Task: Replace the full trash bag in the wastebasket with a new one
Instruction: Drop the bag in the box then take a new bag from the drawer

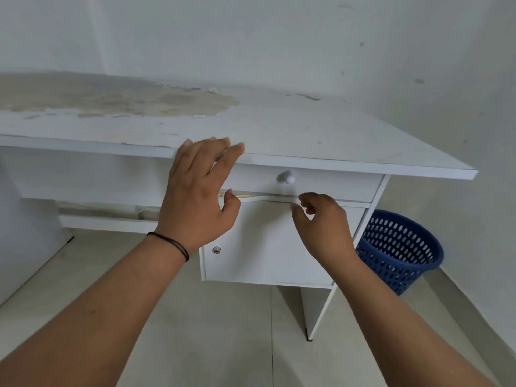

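Observation:
A blue perforated wastebasket (399,250) stands on the floor to the right of the desk, partly hidden behind the desk's side panel. No trash bag shows in or around it. My left hand (199,194) is open, fingers spread, hovering at the front edge of the desk top. My right hand (321,219) is lower, in front of the cabinet door, fingers loosely curled and apart, holding nothing. The drawer knob (286,177) sits just above and between the two hands.
A white desk (307,129) with peeling, stained surface at the left fills the view. Below its right side are a drawer and a cabinet door (268,247) with a small metal lock. White walls stand behind and to the right. Pale tiled floor lies below.

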